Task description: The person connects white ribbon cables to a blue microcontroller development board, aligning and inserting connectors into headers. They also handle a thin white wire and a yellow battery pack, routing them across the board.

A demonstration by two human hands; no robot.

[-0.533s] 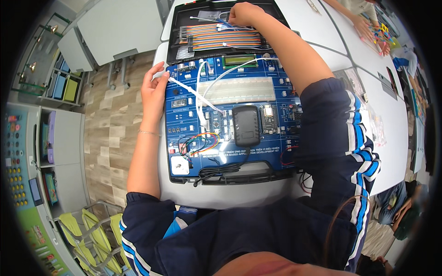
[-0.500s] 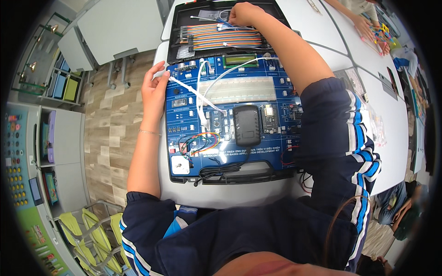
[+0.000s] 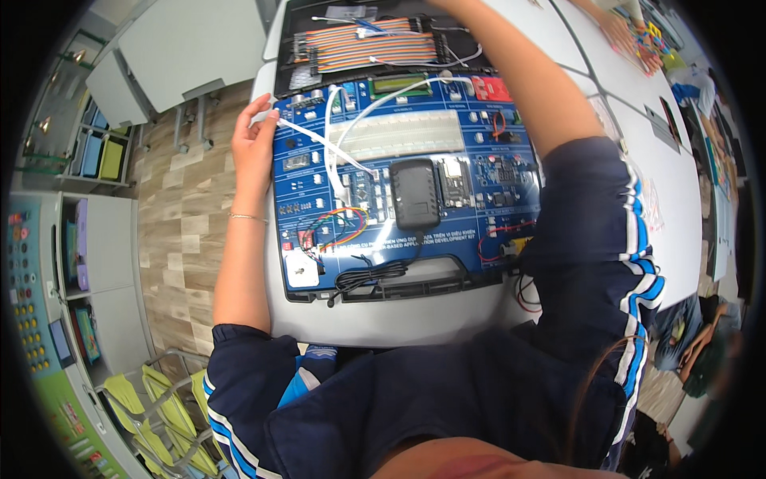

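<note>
My left hand [image 3: 254, 136] is at the upper left corner of a blue electronics training board [image 3: 375, 263]. Its thumb and fingers pinch one end of a white cable [image 3: 315, 137], which slants down to a small circuit module [image 3: 361, 191] on the board. My right forearm [image 3: 527, 72] reaches over the board's right side to the top edge, where the hand is almost wholly cut off and its fingers are hidden. Below it, the black case lid [image 3: 283, 60] holds striped ribbon jumper wires [image 3: 367, 44] and loose white cables. A second white cable [image 3: 383, 94] arcs across the white breadboard [image 3: 399, 134].
A black power adapter [image 3: 415, 191] lies on the board, its coiled cord [image 3: 371, 275] at the front edge. Coloured wires [image 3: 351, 217] loop at the lower left. Another person's hands [image 3: 630, 48] handle colourful pieces far right. Green folding chairs [image 3: 171, 399] stand lower left.
My right hand has moved from the wires in the lid up past the top edge. The view has shifted, and a red module shows at the board's upper right. My left hand keeps its pinch.
</note>
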